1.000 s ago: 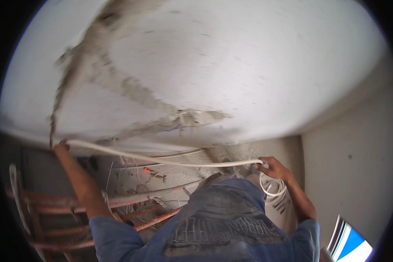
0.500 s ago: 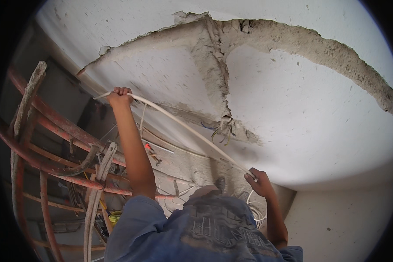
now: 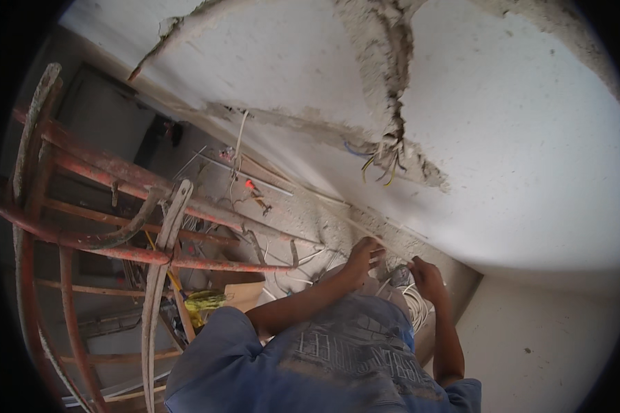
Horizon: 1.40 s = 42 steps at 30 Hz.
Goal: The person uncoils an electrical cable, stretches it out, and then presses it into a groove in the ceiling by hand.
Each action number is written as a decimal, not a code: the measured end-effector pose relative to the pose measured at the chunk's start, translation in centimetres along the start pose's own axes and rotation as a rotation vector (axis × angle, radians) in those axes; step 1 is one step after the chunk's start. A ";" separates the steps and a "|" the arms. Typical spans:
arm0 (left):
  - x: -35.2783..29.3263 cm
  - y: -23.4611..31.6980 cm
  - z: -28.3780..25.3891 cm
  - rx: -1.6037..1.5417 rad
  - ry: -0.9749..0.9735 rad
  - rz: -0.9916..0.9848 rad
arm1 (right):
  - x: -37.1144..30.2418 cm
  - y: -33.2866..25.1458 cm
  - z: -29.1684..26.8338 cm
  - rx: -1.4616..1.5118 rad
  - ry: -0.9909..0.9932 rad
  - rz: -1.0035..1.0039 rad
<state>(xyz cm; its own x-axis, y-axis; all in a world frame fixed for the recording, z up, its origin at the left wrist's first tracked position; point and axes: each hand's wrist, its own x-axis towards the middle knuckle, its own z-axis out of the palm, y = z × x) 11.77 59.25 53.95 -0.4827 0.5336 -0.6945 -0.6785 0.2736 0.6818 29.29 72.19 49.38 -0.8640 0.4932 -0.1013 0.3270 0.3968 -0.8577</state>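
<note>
My right hand [image 3: 428, 279] is closed at the end of a thin white pipe [image 3: 373, 233], in front of my chest. The pipe slants up to the left from it, blurred, and its far part is hard to make out against the floor. Just below the pipe is my left hand [image 3: 366, 260], its fingers bent and apart, somewhat smeared. Whether its fingertips touch the pipe I cannot tell. Beyond both hands stands a white wall [image 3: 503, 151] with a rough chased groove [image 3: 375, 65], and loose wires [image 3: 387, 162] stick out at the groove's lower end.
A rusty red metal scaffold frame [image 3: 117, 251] fills the left side. A coil of white pipe [image 3: 417, 310] lies below my right hand. On the floor are an orange-marked hammer [image 3: 260, 199], a cardboard piece [image 3: 244, 297] and a yellow bundle [image 3: 203, 303]. Another white pipe [image 3: 240, 141] rises beside the wall.
My left hand has come down from the pipe's upper left part to near my right hand, and its fingers have loosened. My right hand has shifted slightly right. The view has tilted downward.
</note>
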 end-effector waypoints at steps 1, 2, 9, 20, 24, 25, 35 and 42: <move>0.4 -1.6 -1.2 0.108 -0.089 -0.135 | -1.2 1.9 0.4 -0.048 0.020 0.054; 0.2 -2.4 -1.7 0.138 -0.153 -0.195 | -2.6 4.0 0.6 -0.084 -0.016 0.146; -2.3 -9.9 -9.8 0.396 -0.320 -0.283 | -14.8 18.2 2.7 -0.575 -0.063 0.572; -5.3 -36.9 -45.9 0.879 0.151 -0.218 | -19.6 18.8 23.9 -0.239 0.564 0.422; -11.9 -43.6 -56.9 1.069 0.314 -0.352 | -26.2 17.4 42.2 -0.187 -0.085 0.519; -12.7 -45.1 -57.6 1.011 0.296 -0.445 | -26.2 13.5 43.7 0.020 -0.018 0.679; 6.6 -50.7 -61.6 0.508 0.383 -0.463 | -29.8 14.1 51.9 -0.029 -0.407 0.939; 26.5 -56.5 -69.3 -0.003 0.643 -0.353 | -27.1 17.5 49.4 0.026 -0.310 0.889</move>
<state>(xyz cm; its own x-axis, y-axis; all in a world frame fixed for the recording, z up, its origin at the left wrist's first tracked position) -1.05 2.47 -18.88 -0.4643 -0.1614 -0.8708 -0.8546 0.3397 0.3927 39.55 27.47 12.18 -0.3665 0.3772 -0.8505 0.9100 -0.0453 -0.4122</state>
